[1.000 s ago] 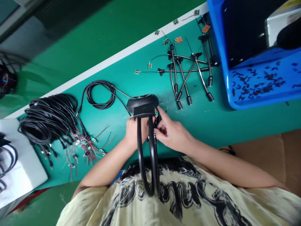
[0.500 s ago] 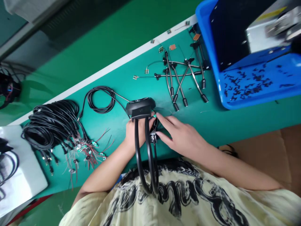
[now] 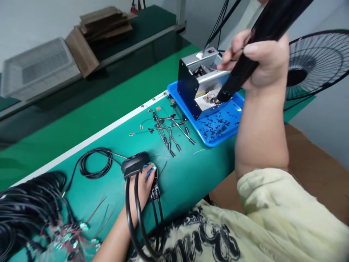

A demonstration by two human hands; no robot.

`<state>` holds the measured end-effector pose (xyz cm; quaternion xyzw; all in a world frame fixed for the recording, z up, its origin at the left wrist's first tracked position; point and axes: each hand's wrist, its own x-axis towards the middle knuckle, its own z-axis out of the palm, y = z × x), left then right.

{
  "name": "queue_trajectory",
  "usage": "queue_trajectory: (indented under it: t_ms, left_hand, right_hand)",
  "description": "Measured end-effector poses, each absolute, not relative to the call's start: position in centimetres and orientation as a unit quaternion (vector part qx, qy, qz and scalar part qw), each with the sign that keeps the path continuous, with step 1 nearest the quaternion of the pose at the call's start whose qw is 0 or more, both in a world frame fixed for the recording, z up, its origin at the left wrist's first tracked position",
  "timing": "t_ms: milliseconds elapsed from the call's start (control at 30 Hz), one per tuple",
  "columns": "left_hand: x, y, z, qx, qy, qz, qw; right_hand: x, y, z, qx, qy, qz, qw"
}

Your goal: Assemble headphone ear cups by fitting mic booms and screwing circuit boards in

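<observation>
Left hand clasps headset: probably light, fragile inside; hold outside only. Right hand wraps driver: stiff, likely heavy; grasp midway.

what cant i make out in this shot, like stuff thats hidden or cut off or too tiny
Left hand, head view: most fingers hidden behind the headset.
Screwdriver, head view: upper end cut off by the top edge; whether its tip carries anything is too small to tell.
Black pieces in the blue tray, head view: too small for exact shapes.
Cable bundle, head view: cut off by the left edge.
Fan, head view: cut off by the right edge.
</observation>
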<state>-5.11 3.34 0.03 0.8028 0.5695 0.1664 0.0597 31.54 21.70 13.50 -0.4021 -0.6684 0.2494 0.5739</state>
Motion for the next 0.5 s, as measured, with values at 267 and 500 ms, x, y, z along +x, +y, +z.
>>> queue_trajectory:
  t_ms: [267, 500]
  left_hand:
    - [-6.0, 3.1, -1.0, 0.798, 0.578, 0.158, 0.073]
    - [-5.2, 3.3, -0.2, 0.801, 0.575, 0.147, 0.078]
  right_hand:
    - [33.1, 24.3, 9.7, -0.483, -0.569, 0.155, 0.648]
    - [30.5, 19.3, 11.4, -0.429, -0.553, 0.252, 0.668]
